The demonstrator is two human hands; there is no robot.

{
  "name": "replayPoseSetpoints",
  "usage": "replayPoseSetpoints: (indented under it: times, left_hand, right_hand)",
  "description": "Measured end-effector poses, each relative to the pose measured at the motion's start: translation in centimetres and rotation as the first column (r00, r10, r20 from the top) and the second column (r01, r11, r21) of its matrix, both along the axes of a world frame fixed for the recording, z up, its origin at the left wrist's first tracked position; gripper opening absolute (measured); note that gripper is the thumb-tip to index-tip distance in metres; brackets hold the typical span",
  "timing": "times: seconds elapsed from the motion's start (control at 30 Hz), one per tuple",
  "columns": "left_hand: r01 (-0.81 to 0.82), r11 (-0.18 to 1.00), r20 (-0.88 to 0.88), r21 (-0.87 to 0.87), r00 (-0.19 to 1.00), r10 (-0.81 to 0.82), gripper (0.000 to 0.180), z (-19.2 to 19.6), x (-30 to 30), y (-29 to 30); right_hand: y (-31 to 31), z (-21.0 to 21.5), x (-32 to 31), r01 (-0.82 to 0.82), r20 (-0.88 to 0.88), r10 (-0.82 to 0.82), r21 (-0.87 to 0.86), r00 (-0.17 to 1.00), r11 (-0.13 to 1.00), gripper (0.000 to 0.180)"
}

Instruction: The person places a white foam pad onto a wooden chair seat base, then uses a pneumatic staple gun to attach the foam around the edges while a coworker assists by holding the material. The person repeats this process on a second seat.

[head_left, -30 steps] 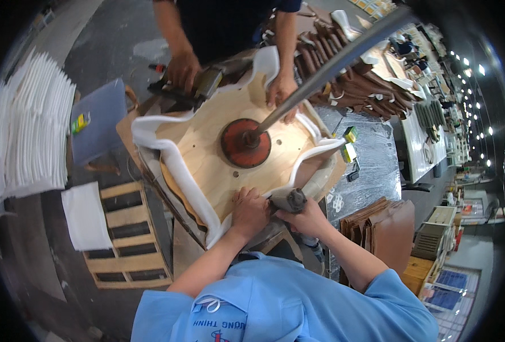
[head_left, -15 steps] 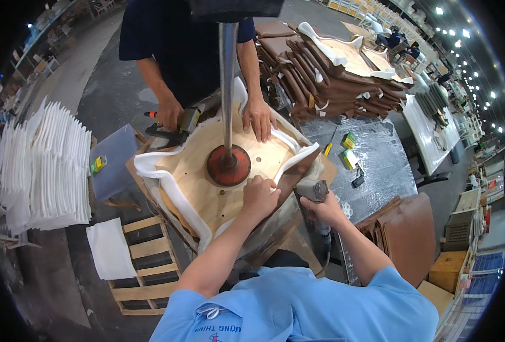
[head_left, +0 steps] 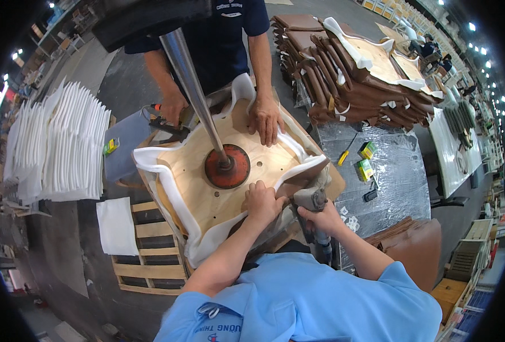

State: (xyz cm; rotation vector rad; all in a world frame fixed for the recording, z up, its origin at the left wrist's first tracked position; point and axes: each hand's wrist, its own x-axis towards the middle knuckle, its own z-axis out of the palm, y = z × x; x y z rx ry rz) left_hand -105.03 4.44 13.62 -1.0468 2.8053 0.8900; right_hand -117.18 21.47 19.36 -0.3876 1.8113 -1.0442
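A plywood seat panel (head_left: 195, 176) with white foam padding (head_left: 175, 191) round its edges lies before me, pressed down by a red round clamp pad (head_left: 238, 165) on a metal rod. At the panel's near right edge my left hand (head_left: 262, 204) is closed on the edge of a brown leather cover (head_left: 298, 179). My right hand (head_left: 322, 219) grips a grey pneumatic staple gun (head_left: 311, 199), its head close beside the leather and my left fingers. Across the panel, a co-worker's hand (head_left: 266, 118) presses on the wood, while the other hand (head_left: 174, 108) holds another staple gun (head_left: 170, 126).
A tall pile of brown leather pieces (head_left: 343, 85) stands at the far right. The film-covered table (head_left: 397, 176) carries a yellow-handled screwdriver (head_left: 344, 155) and small green-yellow boxes (head_left: 366, 169). White foam sheets (head_left: 58, 142) are stacked left, near a wooden pallet (head_left: 152, 252).
My left hand has drawn the brown leather further over the near right edge. The staple gun has stayed beside it. The whole view has shifted a little, and the clamp rod looks more slanted.
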Motion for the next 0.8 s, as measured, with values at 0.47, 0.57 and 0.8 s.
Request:
replayPoseSetpoints:
  times: [0.47,0.57,0.8]
  left_hand:
    - [-0.201,0.979,-0.315,0.03,0.928,0.2,0.017,-2.3,0.2,1.9]
    - [-0.21,0.976,-0.332,0.056,0.918,0.216,0.016,-2.3,0.4,1.9]
    - [-0.235,0.971,-0.395,0.049,0.888,0.235,0.016,-2.5,0.2,1.7]
  right_hand:
    - [-4.8,2.9,-3.4,-0.297,-0.077,0.32,0.218,0.944,0.93,0.029]
    - [-5.8,3.0,-3.9,-0.311,-0.086,0.338,0.233,0.937,0.921,0.03]
    - [-7.3,3.2,-4.2,-0.352,-0.1,0.387,0.261,0.917,0.899,0.03]
